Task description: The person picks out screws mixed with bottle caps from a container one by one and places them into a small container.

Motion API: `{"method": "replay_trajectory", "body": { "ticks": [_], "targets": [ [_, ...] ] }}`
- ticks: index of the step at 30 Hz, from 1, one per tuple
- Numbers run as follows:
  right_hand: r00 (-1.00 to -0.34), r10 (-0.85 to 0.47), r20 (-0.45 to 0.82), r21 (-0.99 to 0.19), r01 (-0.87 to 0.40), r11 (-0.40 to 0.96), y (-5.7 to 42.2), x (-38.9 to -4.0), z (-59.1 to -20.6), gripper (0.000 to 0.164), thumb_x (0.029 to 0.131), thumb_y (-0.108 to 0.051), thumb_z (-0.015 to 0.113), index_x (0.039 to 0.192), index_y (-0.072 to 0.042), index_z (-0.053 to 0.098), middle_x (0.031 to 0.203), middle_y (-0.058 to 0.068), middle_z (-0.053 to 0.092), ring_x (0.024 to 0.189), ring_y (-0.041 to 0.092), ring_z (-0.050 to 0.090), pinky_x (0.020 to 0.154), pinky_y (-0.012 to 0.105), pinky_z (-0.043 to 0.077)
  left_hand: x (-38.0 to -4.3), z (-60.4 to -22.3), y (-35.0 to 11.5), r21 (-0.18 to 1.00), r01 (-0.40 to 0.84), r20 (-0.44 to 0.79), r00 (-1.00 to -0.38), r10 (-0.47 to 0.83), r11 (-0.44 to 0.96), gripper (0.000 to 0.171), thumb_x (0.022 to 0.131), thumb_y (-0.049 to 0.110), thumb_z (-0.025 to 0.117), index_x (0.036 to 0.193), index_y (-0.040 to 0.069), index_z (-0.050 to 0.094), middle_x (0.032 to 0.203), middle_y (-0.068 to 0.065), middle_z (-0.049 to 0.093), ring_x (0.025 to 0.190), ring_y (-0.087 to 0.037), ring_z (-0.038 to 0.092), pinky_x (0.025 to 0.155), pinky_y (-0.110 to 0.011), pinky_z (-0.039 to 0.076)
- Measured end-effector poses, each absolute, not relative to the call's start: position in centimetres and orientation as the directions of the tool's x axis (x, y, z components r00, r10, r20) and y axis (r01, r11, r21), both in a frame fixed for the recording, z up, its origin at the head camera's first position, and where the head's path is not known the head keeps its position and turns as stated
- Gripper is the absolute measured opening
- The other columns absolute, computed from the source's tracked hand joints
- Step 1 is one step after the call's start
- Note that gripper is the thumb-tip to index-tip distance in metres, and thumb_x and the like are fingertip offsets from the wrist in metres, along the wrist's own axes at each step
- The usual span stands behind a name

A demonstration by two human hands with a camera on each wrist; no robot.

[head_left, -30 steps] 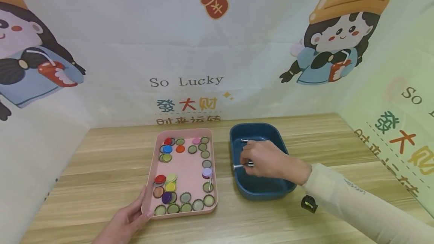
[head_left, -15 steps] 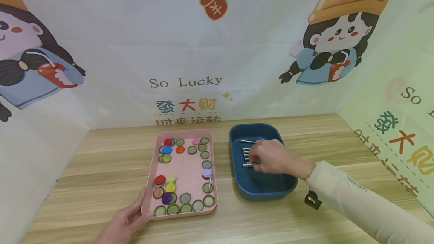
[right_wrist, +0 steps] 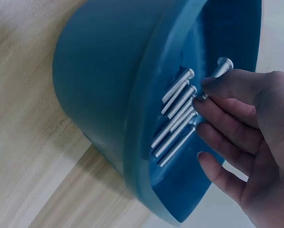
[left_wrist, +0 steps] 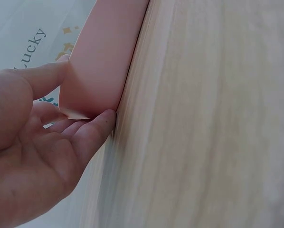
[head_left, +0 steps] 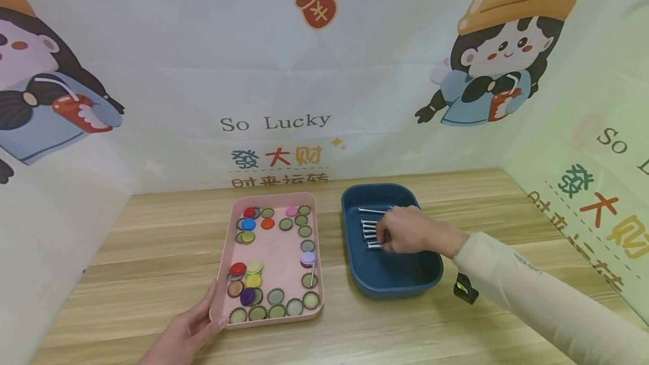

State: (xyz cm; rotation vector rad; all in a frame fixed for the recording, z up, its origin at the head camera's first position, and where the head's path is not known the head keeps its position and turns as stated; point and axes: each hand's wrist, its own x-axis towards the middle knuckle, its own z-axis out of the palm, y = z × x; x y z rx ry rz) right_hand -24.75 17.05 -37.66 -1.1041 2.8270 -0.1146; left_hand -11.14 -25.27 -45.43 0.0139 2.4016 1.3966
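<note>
My left hand [head_left: 185, 328] grips the near left corner of a shallow pink tray [head_left: 276, 249], thumb and fingers on its wall. Inside the tray lie several bottle caps [head_left: 257, 313], some plain and some coloured, with one screw [head_left: 312, 276] at the right side. Over the deep blue bin [head_left: 398, 293] to its right, my right hand [head_left: 416, 230] pinches a silver screw [right_wrist: 222, 66] between thumb and forefinger; the thumb hides its middle. Below those fingers, several screws [right_wrist: 175, 126] lie side by side in a row on the bin's floor.
Both containers stand on a wood-grain table [head_left: 167, 241]. Printed cloth [head_left: 203, 61] encloses it at the back and sides. A black band [head_left: 465, 290] hangs below my right sleeve [head_left: 527, 286].
Inside the blue bin, my right hand has shifted slightly right and back from the left wall, and the row of screws shows more. The left hand stays on the tray corner.
</note>
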Motion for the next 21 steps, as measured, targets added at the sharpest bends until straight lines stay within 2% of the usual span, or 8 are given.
{"method": "replay_trajectory", "body": {
  "ticks": [6,16,21],
  "targets": [
    [-0.742,-0.658,-0.132,-0.095,-0.651,0.753,17.0,-25.3,-38.1,0.009,0.081,-0.014,0.078,0.078,-0.022,0.075,0.075,-0.013,0.071,0.071,0.004,0.063,0.061,0.029,0.055,-11.1,-45.4,-25.2,0.845,-0.159,-0.293,-0.936,0.194,0.510,0.079,0.100,0.023,0.061,0.159,0.002,0.011,0.159,-0.024,0.029,0.141,-0.035,0.044,0.107,-0.036,0.051],
    [-0.738,-0.637,-0.220,-0.068,-0.640,0.765,16.6,-26.1,-38.4,0.005,0.079,-0.016,0.079,0.077,-0.020,0.077,0.076,-0.012,0.072,0.081,0.011,0.066,0.070,0.036,0.059,-11.1,-45.4,-25.1,0.833,-0.164,-0.297,-0.938,0.177,0.528,0.079,0.100,0.023,0.061,0.158,0.002,0.012,0.158,-0.024,0.032,0.141,-0.035,0.044,0.106,-0.036,0.051],
    [-0.736,-0.627,-0.255,-0.057,-0.636,0.769,16.2,-26.4,-38.2,0.008,0.080,-0.016,0.078,0.075,-0.022,0.076,0.075,-0.011,0.071,0.074,0.009,0.063,0.065,0.033,0.057,-11.2,-45.5,-25.2,0.828,-0.164,-0.300,-0.937,0.177,0.536,0.079,0.100,0.023,0.061,0.158,0.002,0.013,0.159,-0.023,0.031,0.143,-0.035,0.041,0.108,-0.038,0.049]
  ]
}}
